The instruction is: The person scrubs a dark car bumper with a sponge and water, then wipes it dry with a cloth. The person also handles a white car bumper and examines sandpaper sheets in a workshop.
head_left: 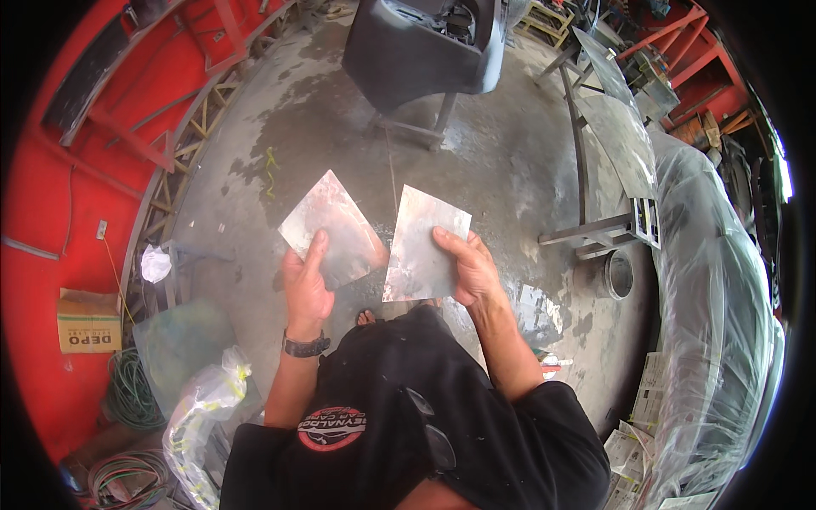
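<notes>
My left hand (307,287) grips a flat, roughly square grey plate (344,228) by its lower left edge, thumb on top. Pinkish and whitish smears mark its face. In my right hand (473,263) is a second flat grey plate (416,246), held at its right edge with the thumb lying across the face. Both plates are tilted, side by side in front of my body. A narrow gap parts them. The fingers under each plate are mostly hidden.
A dark car body panel (416,76) rests on a metal stand ahead. To the right are a metal-framed bench (616,140), a bucket (620,274) and a large plastic-draped form (705,314). A cardboard box (88,321) and coiled hoses (136,391) lie left, by a red wall.
</notes>
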The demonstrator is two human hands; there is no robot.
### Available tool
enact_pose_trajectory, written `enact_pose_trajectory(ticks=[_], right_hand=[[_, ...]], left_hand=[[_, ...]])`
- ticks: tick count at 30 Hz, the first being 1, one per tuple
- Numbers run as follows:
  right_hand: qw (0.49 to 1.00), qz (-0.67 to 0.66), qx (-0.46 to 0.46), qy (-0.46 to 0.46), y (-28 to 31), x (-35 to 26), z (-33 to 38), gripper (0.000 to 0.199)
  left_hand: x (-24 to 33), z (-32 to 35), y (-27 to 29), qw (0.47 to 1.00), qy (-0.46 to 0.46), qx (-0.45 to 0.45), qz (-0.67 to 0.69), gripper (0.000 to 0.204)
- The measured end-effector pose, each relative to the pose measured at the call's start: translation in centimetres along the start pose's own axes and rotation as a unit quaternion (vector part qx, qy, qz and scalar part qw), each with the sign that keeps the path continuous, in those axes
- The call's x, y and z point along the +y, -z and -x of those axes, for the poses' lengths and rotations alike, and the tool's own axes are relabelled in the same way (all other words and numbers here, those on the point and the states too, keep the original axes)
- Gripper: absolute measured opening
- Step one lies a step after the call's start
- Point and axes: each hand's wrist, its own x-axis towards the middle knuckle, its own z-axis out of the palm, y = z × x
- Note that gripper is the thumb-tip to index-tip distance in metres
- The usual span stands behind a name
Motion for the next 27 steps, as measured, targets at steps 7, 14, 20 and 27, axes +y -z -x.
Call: enact_pose_trajectory(ticks=[7,14,20,27], right_hand=[[0.966,-0.244,-0.084,0.000,1.1,-0.6,-1.8,0.054],[0.950,-0.295,-0.102,0.024,1.5,-0.8,-1.9,0.057],[0.933,-0.328,-0.144,0.030,1.8,-0.6,-1.8,0.058],[0.938,-0.318,-0.127,0.056,2.6,0.0,-2.1,0.059]], left_hand=[[0.6,-0.4,-0.2,0.999,0.004,0.043,0.003,0.034],[1.1,-0.1,-0.3,0.999,0.004,0.039,-0.006,0.034],[1.2,0.0,-0.5,0.999,0.009,0.031,0.001,0.032],[-0.5,-0.4,2.4,0.999,-0.031,0.010,-0.012,0.025]])
